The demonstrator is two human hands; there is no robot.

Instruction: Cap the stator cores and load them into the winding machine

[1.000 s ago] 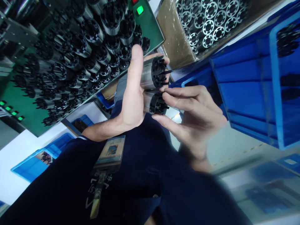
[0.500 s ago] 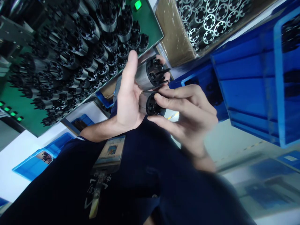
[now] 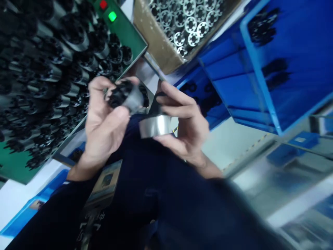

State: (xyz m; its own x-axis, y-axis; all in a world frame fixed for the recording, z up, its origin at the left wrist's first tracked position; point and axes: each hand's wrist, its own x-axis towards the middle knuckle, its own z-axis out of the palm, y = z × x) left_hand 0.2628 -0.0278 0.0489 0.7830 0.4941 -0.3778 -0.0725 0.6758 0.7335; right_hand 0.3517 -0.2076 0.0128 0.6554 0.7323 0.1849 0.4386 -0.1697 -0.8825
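Note:
My left hand [image 3: 104,121] curls around a black-ended metal cylinder [image 3: 127,96], with its toothed black plastic end facing the fingers. My right hand [image 3: 184,118] pinches a second cylinder [image 3: 155,125] between thumb and fingers. Its bright metal sleeve faces me, and a dark part [image 3: 157,106] rises from its top. The two cylinders are close together but apart, and the hands partly hide both. Motion blur softens the fine detail.
Many upright black-and-metal cylinders stand on a green board [image 3: 130,41] at the left. A cardboard box [image 3: 156,38] holds stacked metal rings. A blue plastic crate [image 3: 249,80] with black parts stands at the right. A badge [image 3: 104,184] hangs on my dark shirt.
The view has swung, shifting everything left. My left hand has closed and turned its cylinder, and the right cylinder now shows its metal sleeve instead of its black end.

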